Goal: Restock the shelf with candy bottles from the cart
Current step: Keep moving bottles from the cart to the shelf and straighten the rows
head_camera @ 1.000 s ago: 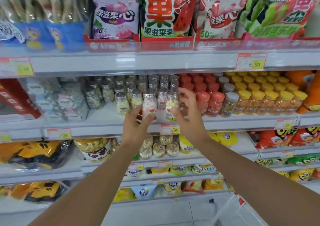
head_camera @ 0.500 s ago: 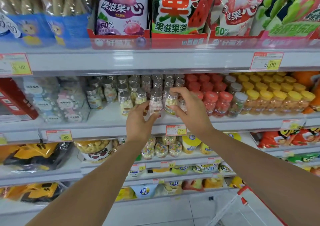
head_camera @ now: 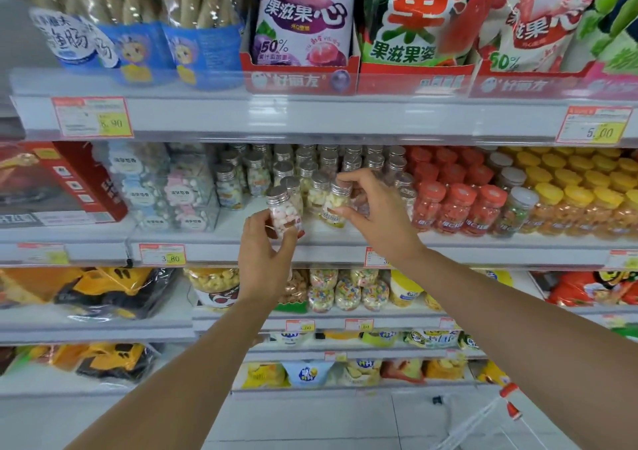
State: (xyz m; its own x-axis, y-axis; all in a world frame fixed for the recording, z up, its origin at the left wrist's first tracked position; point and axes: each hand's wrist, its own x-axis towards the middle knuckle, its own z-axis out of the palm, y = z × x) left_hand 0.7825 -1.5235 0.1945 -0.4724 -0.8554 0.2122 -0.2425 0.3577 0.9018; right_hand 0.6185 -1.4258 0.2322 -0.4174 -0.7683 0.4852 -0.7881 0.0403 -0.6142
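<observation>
Head view, nearest first: a corner of the cart [head_camera: 512, 411] shows low on the right, its contents out of sight. Further in, the left hand [head_camera: 262, 263] curls round the lower body of a clear, silver-capped pink candy bottle [head_camera: 281, 208], held slightly tilted just over the front lip of the shelf [head_camera: 234, 239]. Set down that close to the edge, it could tip off. The right hand [head_camera: 383, 221] pinches a yellow candy bottle [head_camera: 336, 204], fingers at the cap, thumb on the label. Behind, the silver-capped rows [head_camera: 310, 163] stand tightly packed, so a careless push could probably topple neighbours.
</observation>
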